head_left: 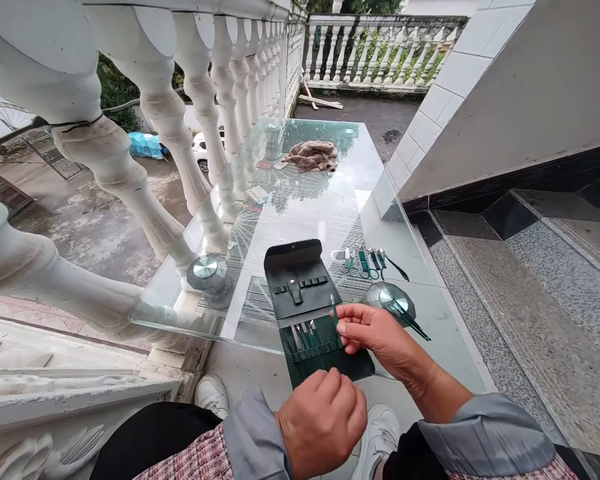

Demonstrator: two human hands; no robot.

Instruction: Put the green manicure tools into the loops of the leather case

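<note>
A dark green manicure case [300, 300] lies unfolded at the near edge of the glass table. My right hand [367, 330] pinches a slim green-handled manicure tool [336, 317], metal tip up, over the case's right side. Several metal-tipped tools [305, 333] sit in the elastic loops of the lower panel. In the upper panel the loops look bare. My left hand [325, 417] is curled closed just in front of the case's near edge; whatever its fingers may hold is hidden. To the right lie nail clippers and small scissors [363, 263] in a row, and green tweezers [407, 317].
The glass table [180, 323] has round metal-capped supports [207, 273]. A crumpled brown cloth [313, 157] and a small card [257, 195] lie farther back. White balusters [165, 127] run along the left; stone steps [510, 267] rise at the right.
</note>
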